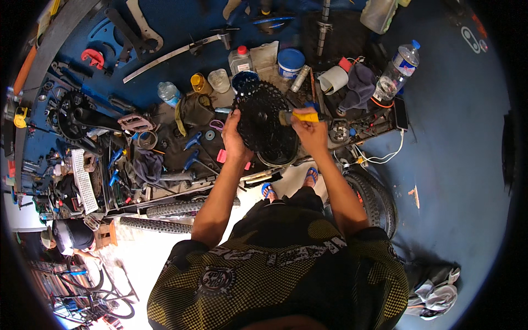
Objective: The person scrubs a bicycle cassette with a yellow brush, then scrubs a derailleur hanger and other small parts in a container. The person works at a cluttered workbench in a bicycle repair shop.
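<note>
A large black bicycle cassette (260, 114) is held up over the workbench, its toothed rings facing me. My left hand (234, 137) is closed on the cassette's left edge. In my right hand (311, 135) is a brush (306, 117) with a yellow handle, gripped near the bristles. Its bristles point left and meet the cassette's right side. Below the cassette, a dark round basin (281, 161) partly shows at the bench's front edge; what it holds is hard to make out. Behind the cassette stands a blue tub (245, 77) with dark contents.
The workbench (179, 144) carries blue-handled hex keys (193, 141), a crankset (77, 114), rags and bottles. A clear water bottle (397, 71) and a phone (401, 114) on a white cable lie to the right. Tyres (379, 201) lean below. Another person (74, 236) is at far left.
</note>
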Demonstrator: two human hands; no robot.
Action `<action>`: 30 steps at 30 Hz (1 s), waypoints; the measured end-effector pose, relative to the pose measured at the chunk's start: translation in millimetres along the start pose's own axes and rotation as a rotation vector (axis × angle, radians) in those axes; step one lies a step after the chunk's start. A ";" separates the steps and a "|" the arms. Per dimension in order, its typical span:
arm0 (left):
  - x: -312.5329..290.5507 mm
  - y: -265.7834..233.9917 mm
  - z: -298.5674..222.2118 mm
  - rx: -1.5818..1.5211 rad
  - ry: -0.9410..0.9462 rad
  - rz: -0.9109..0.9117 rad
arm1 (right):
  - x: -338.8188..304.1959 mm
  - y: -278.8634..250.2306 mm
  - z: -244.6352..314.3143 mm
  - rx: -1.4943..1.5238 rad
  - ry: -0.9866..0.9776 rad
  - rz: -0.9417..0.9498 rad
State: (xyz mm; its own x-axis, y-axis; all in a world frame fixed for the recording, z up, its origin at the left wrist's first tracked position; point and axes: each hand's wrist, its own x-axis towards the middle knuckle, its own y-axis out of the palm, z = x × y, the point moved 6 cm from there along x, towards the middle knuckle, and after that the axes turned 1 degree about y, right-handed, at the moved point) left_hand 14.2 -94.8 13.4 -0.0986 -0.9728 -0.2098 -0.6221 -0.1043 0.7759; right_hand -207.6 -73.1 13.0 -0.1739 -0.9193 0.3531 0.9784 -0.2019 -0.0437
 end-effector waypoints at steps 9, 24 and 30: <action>11.7 -2.6 -6.6 -0.059 0.072 -0.036 | -53.9 59.5 44.6 0.069 0.049 0.256; 13.8 -18.6 -4.1 -0.012 0.047 -0.100 | -58.2 65.2 33.1 0.174 -0.013 0.219; 3.5 -8.0 3.9 -0.010 0.026 -0.039 | -34.8 31.3 16.9 0.189 0.112 0.094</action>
State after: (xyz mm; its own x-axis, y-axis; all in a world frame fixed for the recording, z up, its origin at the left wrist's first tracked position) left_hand 15.8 -96.5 4.1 -0.0537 -0.9729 -0.2248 -0.6170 -0.1446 0.7736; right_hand -169.0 -41.8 15.1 -0.0825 -0.9649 0.2493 0.9925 -0.0570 0.1078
